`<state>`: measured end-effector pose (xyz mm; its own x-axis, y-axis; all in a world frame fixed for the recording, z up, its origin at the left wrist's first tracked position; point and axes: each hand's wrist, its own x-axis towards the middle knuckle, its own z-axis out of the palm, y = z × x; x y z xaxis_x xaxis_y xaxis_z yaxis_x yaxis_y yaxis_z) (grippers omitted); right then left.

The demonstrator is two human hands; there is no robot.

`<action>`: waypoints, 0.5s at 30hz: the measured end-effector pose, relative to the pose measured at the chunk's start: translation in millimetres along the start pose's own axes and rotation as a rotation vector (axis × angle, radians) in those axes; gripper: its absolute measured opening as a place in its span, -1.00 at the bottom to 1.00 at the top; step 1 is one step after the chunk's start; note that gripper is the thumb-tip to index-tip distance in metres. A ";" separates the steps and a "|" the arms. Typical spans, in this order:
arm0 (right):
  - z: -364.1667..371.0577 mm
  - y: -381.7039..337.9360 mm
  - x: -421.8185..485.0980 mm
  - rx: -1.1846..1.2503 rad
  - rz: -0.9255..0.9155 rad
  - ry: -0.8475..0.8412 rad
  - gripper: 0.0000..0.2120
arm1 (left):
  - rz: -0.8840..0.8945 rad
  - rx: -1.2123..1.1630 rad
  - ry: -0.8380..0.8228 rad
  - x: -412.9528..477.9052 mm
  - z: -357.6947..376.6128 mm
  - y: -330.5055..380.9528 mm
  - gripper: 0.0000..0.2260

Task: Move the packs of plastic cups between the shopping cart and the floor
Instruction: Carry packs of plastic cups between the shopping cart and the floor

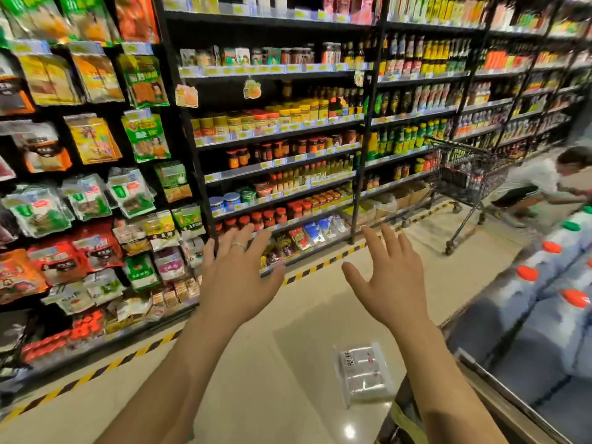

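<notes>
Left grip (237, 277) and right grip (390, 283) both spread wide, holding nothing; the pack of plastic cups (363, 373) lies on the floor (275, 386) beneath the right grip, shopping cart (464, 177) well beyond

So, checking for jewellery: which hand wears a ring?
The left hand, with a thin silver ring on one finger; the right hand has bare fingers.

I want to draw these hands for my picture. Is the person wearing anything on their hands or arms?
The left hand wears a thin silvery ring on one finger. The right hand shows no ring. Both forearms are bare: no sleeves, gloves, watch or bracelet in view.
</notes>
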<state>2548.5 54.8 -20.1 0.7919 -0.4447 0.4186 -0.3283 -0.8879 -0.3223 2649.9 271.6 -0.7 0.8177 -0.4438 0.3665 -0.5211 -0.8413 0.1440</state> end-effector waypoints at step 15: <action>62.7 72.9 150.2 -0.082 0.208 0.017 -0.26 | 0.235 -0.058 -0.057 215.1 102.3 53.4 -0.34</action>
<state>2675.8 -69.3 -34.0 0.6943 -0.6203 0.3651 -0.5245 -0.7834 -0.3336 2823.0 99.6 -8.2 0.6842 -0.6431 0.3441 -0.7103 -0.6946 0.1141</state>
